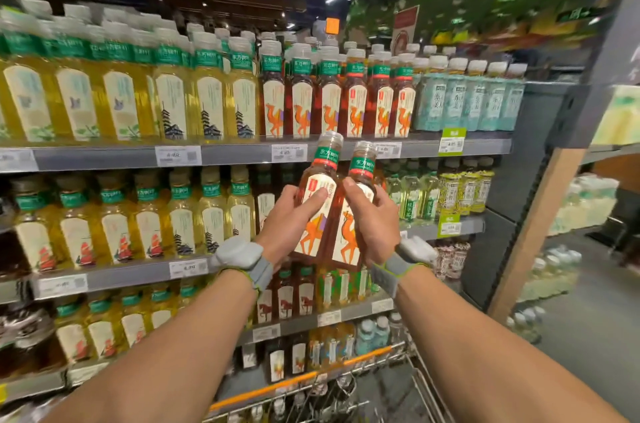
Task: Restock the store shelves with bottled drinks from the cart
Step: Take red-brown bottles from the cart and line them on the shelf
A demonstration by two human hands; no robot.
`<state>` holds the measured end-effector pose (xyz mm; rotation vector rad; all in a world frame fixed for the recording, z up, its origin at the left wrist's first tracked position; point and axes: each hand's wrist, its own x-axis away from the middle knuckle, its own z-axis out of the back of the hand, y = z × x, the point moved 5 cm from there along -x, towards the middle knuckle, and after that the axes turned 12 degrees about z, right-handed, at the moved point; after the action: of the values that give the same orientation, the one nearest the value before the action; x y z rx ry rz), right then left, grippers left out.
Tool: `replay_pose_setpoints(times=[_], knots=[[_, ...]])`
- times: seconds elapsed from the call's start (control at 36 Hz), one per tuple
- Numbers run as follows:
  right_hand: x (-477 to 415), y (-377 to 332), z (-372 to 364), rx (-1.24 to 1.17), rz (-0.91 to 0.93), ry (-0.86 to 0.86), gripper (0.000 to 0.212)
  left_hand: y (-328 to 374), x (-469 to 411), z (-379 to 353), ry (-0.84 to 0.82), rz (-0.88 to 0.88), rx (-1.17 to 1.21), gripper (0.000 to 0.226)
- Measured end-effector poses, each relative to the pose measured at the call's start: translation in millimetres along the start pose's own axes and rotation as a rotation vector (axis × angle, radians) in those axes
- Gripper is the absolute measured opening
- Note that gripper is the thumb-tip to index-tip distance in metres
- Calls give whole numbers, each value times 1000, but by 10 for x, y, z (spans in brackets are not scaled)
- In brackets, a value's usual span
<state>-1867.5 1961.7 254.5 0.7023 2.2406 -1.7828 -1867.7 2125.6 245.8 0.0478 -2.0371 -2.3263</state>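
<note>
I hold two red-brown tea bottles with orange camel labels up in front of the shelves, side by side and touching. My left hand [294, 214] grips the left bottle [320, 176] around its middle. My right hand [369, 218] grips the right bottle [360, 169] the same way. Both bottles tilt slightly and their caps reach the edge of the top shelf [242, 154]. Matching camel bottles [332, 97] stand in a row on that top shelf, just above my hands. The cart [349, 384] shows at the bottom, its wire basket and orange rim below my forearms.
Yellow tea bottles [114, 100] fill the left of the top shelf and pale teal bottles [467, 104] the right. Lower shelves [114, 275] hold several more drinks. A grey shelf end panel [543, 152] stands at right, with an aisle and stacked water packs [581, 204] beyond.
</note>
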Motion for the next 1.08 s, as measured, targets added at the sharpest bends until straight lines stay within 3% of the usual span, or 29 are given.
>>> replay_pose_setpoints(times=[0.14, 0.31, 0.58, 0.69, 0.89, 0.97, 1.08], knots=[[-145, -92, 30, 28, 48, 42, 38, 224, -42, -22, 65, -55, -75, 53], [-390, -143, 95, 63, 53, 51, 66, 431, -154, -154, 32, -54, -36, 56], [-921, -300, 361, 57, 216, 49, 40, 760, -450, -554, 8, -62, 75, 48], [-1219, -361, 512, 84, 240, 49, 38, 855, -609, -806, 11, -58, 138, 24], [-1844, -514, 872, 139, 273, 50, 41, 1087, -812, -1228, 193, -88, 91, 37], [-2080, -569, 896, 160, 285, -10, 54, 1130, -891, -1342, 247, -87, 160, 35], [-2253, -593, 852, 133, 348, -53, 32, 1167, -950, -1359, 285, -91, 164, 45]])
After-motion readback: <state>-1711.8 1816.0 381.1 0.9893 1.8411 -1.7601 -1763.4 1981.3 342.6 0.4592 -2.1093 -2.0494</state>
